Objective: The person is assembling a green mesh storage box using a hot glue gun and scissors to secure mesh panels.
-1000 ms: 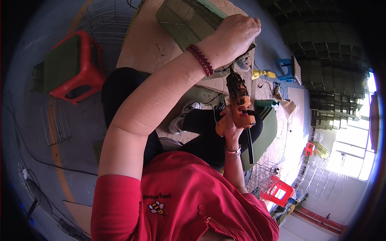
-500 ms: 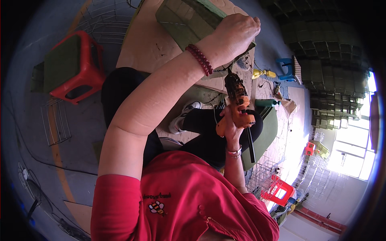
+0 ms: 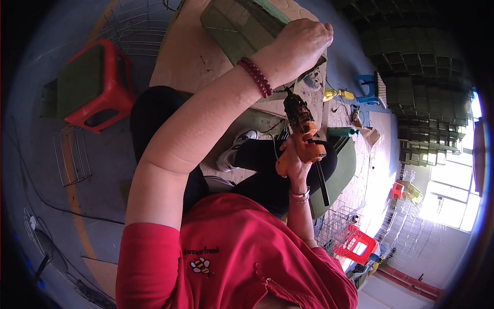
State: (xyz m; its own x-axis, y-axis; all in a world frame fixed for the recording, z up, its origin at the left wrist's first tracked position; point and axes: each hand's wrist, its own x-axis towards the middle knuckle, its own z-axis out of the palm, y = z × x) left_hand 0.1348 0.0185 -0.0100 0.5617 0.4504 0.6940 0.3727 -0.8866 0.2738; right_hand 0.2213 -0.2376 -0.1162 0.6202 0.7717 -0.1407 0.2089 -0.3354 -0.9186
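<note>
My right hand (image 3: 294,164) grips an orange hot glue gun (image 3: 307,135) by its handle. Black grime covers the gun's front end, and a dark glue stick (image 3: 322,185) juts from its rear. The nozzle points away from me, just below my left wrist. My left hand (image 3: 303,44), closed like a fist, is over the right end of a green mesh-like panel piece (image 3: 231,31). What its fingers pinch, if anything, is hidden. Red beads circle that wrist.
The green piece rests on a stained wooden board (image 3: 180,56). A red stool (image 3: 110,82) stands at left. To the right are a yellow-handled tool (image 3: 338,95), a green bottle (image 3: 341,132) and a blue stool (image 3: 366,88). Wire racks (image 3: 337,226) and stacked dark green pieces (image 3: 422,67) lie beyond.
The glue gun has shifted slightly left, its nozzle closer to my left wrist and its glue stick swung a little right. My left hand has hardly moved.
</note>
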